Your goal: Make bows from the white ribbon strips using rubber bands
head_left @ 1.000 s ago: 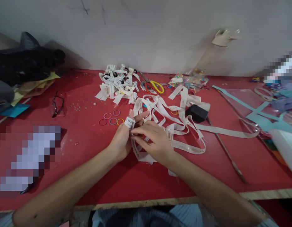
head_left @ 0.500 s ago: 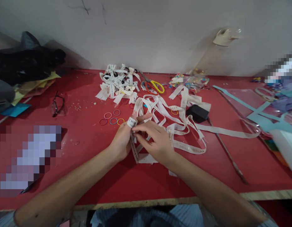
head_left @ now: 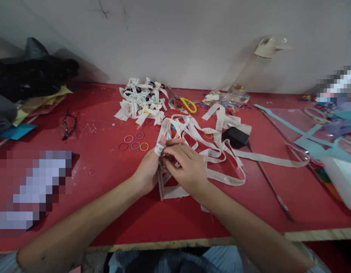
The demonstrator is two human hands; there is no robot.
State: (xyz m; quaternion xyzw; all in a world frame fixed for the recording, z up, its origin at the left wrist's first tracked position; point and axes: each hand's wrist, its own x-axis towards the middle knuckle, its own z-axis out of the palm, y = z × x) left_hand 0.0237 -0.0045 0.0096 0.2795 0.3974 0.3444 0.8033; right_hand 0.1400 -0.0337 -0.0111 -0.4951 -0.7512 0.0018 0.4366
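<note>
Printed ribbon (head_left: 159, 149) in left grip (head_left: 147, 169), around its thumb, and in narrow right grip (head_left: 189, 165)

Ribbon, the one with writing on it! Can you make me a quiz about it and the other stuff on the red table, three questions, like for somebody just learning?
1. Pick one: the printed ribbon goes across the thumb of which hand?
A. right
B. left
C. neither

2. True or false: the eyeglasses lie to the left of the scissors in the picture.

3. Fill in the gap: one handle loop of the scissors is red, and the other is ____.

Key:
1. B, the left hand
2. True
3. Yellow
</note>
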